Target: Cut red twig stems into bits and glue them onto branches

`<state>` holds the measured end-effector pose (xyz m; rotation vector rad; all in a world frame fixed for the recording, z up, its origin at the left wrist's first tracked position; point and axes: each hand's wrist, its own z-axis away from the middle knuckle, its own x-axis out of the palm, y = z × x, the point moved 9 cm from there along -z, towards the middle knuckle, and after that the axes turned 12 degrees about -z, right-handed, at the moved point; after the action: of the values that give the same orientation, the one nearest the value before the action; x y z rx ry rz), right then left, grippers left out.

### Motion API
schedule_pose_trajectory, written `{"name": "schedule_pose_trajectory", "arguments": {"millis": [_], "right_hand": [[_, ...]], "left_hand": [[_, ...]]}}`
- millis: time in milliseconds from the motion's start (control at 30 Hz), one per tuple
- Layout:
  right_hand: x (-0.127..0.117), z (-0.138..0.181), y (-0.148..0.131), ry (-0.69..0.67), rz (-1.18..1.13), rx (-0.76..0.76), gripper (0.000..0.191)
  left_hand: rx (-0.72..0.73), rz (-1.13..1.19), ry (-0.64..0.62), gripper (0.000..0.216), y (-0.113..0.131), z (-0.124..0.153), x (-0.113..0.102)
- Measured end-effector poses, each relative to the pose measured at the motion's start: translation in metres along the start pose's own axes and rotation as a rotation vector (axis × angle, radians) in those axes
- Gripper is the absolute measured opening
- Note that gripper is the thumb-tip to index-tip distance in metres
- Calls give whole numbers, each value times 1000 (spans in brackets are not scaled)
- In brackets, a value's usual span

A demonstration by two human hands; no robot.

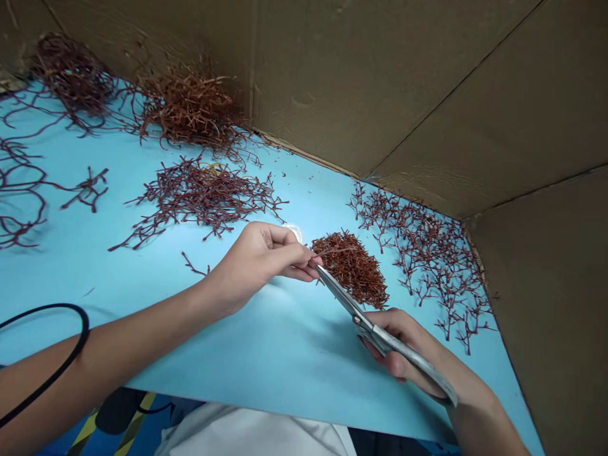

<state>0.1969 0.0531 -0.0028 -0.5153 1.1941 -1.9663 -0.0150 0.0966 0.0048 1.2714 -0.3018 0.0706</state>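
Observation:
My left hand (270, 256) pinches a thin reddish-brown twig-like piece (332, 252) between thumb and fingertips. In my right hand (403, 342) is a pair of metal scissors (351, 305), its fingers wrapped round the handles. The scissor tips meet the left fingertips, and the blades look nearly closed. Just beyond them lies a heap of short brown clippings (354, 266). A round white object (294, 232) shows partly behind the left hand. Whether the blades touch the piece I cannot tell.
Branched brown pieces (427, 247) spread at the right; another pile (204, 196) lies left of centre. Tangled heaps (190, 107) stand at the back left, with long strands (23, 183) at the left edge. Brown cardboard walls (361, 82) border the blue table (266, 354). A black cable (83, 316) loops over my left forearm.

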Motion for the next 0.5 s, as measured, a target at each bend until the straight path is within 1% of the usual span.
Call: {"name": "schedule_pose_trajectory", "arguments": {"millis": [167,500], "right_hand": [[0,-1,-3,47,12,-11,77],[-2,-2,5,58,23,12,77]], "left_hand": [[11,5,13,20,1,0,-1],[-1,-7,-4,21,-2,-1,0]]}}
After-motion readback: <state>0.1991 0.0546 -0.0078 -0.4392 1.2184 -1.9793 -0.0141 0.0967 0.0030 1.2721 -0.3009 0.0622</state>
